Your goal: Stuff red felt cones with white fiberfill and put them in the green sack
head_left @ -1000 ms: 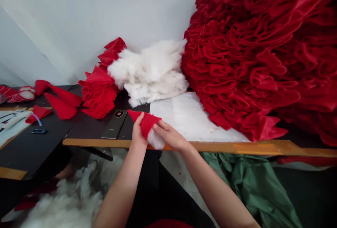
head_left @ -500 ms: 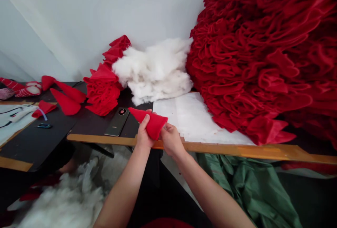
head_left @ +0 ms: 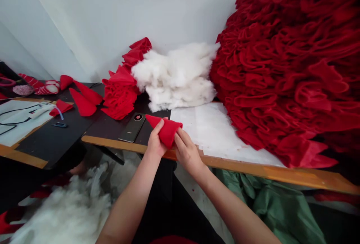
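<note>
Over the orange-edged tabletop [head_left: 112, 142], a red felt cone [head_left: 168, 133] sits between both hands, its tip pointing left. The left hand [head_left: 156, 140] grips its side, and the right hand [head_left: 187, 152] pinches the wide end, hiding the opening, so its contents cannot be seen. An even pinch keeps the felt smooth. Loose white fiberfill [head_left: 174, 77] lies heaped beyond, near a smartphone [head_left: 132, 127].

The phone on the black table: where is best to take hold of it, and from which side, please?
Grip the phone by its two long edges, from above on the near side. It lies flat, camera up, and is narrow enough for one hand; the left hand is closest.
</note>
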